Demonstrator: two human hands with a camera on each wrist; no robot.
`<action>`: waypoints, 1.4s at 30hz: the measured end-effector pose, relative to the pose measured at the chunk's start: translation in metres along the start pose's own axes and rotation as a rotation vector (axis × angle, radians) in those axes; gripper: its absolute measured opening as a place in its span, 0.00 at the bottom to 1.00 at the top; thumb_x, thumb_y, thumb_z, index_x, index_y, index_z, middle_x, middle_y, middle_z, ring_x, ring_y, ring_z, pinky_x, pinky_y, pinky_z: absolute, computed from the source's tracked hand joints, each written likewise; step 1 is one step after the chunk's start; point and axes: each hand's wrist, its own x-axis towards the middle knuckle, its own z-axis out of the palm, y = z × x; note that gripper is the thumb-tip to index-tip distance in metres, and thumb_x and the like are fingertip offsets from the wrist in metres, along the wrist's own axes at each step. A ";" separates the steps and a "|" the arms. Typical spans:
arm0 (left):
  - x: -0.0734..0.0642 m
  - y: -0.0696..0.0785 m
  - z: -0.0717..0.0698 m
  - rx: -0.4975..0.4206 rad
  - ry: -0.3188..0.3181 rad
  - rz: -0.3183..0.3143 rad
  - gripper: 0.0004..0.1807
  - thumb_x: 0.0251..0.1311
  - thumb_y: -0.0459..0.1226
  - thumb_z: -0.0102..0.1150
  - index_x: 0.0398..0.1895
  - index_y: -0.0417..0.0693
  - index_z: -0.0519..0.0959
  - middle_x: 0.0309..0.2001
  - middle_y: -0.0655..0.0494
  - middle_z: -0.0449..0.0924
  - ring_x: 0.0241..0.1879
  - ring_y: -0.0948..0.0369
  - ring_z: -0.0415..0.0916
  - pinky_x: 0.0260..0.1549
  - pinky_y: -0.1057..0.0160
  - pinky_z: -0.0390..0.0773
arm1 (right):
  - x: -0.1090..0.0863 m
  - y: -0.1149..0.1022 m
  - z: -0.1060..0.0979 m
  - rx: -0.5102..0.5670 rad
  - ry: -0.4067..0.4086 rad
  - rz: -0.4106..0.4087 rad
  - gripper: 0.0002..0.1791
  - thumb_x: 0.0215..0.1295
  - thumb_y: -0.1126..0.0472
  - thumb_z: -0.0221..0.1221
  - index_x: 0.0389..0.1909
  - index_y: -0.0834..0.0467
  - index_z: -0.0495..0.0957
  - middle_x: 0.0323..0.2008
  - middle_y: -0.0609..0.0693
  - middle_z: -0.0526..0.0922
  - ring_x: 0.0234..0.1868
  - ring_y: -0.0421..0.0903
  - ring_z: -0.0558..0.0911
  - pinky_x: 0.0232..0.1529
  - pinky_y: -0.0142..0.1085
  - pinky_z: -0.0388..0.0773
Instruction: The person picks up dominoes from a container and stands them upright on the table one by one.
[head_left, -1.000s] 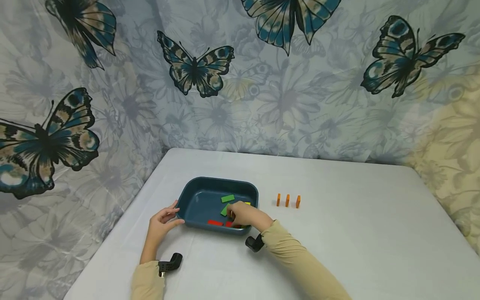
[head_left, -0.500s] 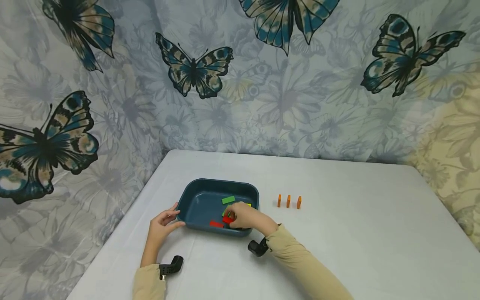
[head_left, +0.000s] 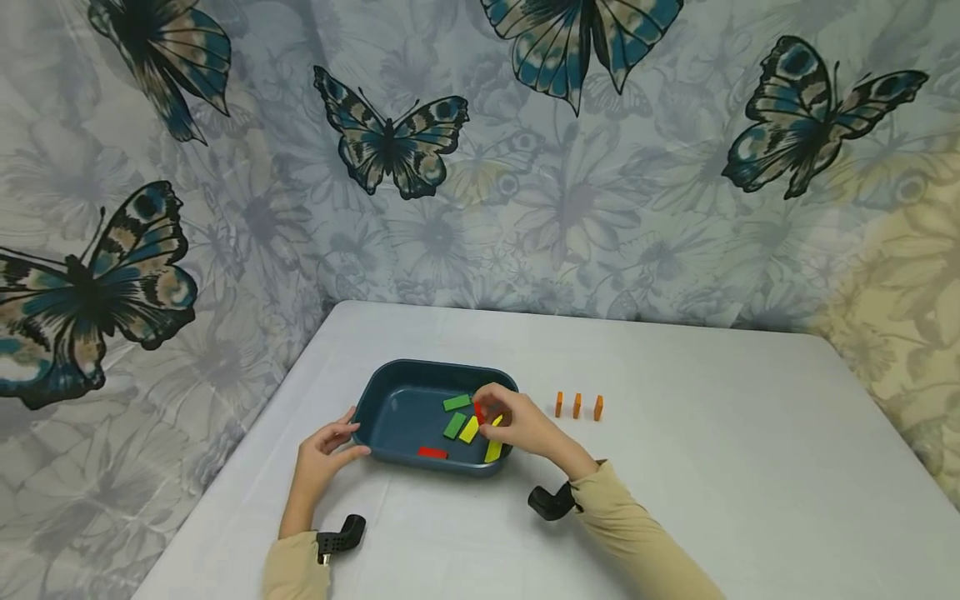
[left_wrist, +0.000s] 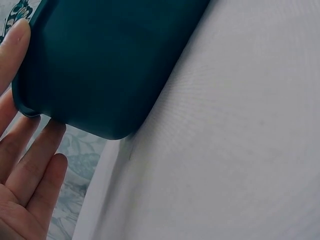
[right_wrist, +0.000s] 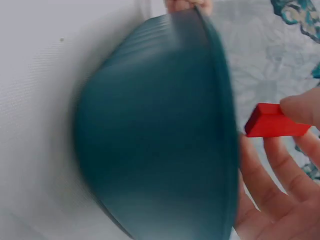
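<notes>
Between the thumb and fingers of my right hand (head_left: 517,419) is a red block (right_wrist: 272,121), raised over the right side of a dark teal tray (head_left: 390,453). My left hand (head_left: 321,446) holds the tray at its left front corner, thumb on the front side and fingers along the left end. In the left wrist view, these fingertips (left_wrist: 57,125) meet the rim. Lying in the tray are a red block (head_left: 432,452), two green blocks, one of them a green block (head_left: 456,402) farther back, and yellow blocks, including a yellow block (head_left: 468,430) near the middle.
Three orange blocks (head_left: 577,406) stand upright in a row on the white-covered table (head_left: 712,467), right of the tray. Butterfly-patterned cloth (head_left: 600,217) hangs behind the table and along its left. Each wrist wears a black camera (head_left: 551,502).
My right hand has picked up the red block from the tray's front right and carried it up, back and to the right, uncovering the yellow blocks. The left hand stays at the corner.
</notes>
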 end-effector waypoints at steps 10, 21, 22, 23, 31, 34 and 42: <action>0.000 0.006 -0.001 0.002 -0.010 -0.022 0.20 0.39 0.23 0.67 0.40 0.28 0.76 0.56 0.39 0.66 0.44 0.62 0.74 0.46 0.65 0.72 | -0.024 -0.025 -0.032 0.139 0.151 0.046 0.16 0.52 0.78 0.59 0.43 0.70 0.71 0.38 0.60 0.75 0.38 0.61 0.76 0.38 0.46 0.77; 0.003 -0.004 0.004 -0.019 -0.004 0.003 0.21 0.38 0.25 0.69 0.40 0.28 0.77 0.55 0.40 0.68 0.43 0.66 0.74 0.44 0.71 0.72 | -0.058 -0.017 -0.065 -0.071 0.346 0.113 0.17 0.53 0.76 0.59 0.45 0.67 0.70 0.39 0.63 0.74 0.36 0.58 0.77 0.32 0.35 0.78; 0.003 -0.005 0.003 -0.016 -0.003 -0.001 0.21 0.38 0.26 0.69 0.40 0.28 0.77 0.55 0.40 0.68 0.44 0.65 0.74 0.44 0.71 0.72 | -0.061 -0.015 -0.067 -0.098 0.364 0.117 0.17 0.54 0.75 0.59 0.45 0.66 0.71 0.40 0.62 0.75 0.35 0.56 0.78 0.31 0.35 0.78; 0.002 -0.005 0.003 -0.014 -0.002 -0.006 0.21 0.38 0.26 0.69 0.40 0.28 0.77 0.55 0.41 0.68 0.44 0.65 0.74 0.44 0.71 0.72 | -0.064 -0.013 -0.070 -0.121 0.382 0.126 0.17 0.54 0.74 0.59 0.46 0.65 0.71 0.40 0.62 0.75 0.35 0.54 0.78 0.31 0.35 0.78; 0.001 0.008 0.002 -0.012 -0.013 -0.047 0.21 0.39 0.24 0.68 0.41 0.27 0.76 0.56 0.39 0.67 0.44 0.65 0.73 0.45 0.69 0.72 | -0.078 -0.003 -0.095 -0.235 0.514 0.154 0.17 0.56 0.68 0.60 0.47 0.65 0.71 0.38 0.59 0.77 0.36 0.45 0.78 0.33 0.29 0.76; 0.000 0.017 0.004 -0.005 -0.015 -0.044 0.21 0.39 0.23 0.68 0.41 0.25 0.75 0.55 0.38 0.67 0.44 0.63 0.74 0.46 0.66 0.72 | -0.085 0.003 -0.102 -0.230 0.560 0.156 0.17 0.56 0.67 0.60 0.47 0.64 0.71 0.38 0.58 0.77 0.36 0.42 0.77 0.32 0.26 0.75; -0.001 0.024 0.003 0.024 -0.023 -0.030 0.21 0.40 0.24 0.67 0.41 0.24 0.75 0.55 0.35 0.65 0.44 0.62 0.74 0.45 0.66 0.72 | -0.099 0.054 -0.118 -0.117 0.602 0.082 0.18 0.55 0.63 0.62 0.46 0.60 0.73 0.38 0.54 0.78 0.36 0.44 0.78 0.30 0.27 0.75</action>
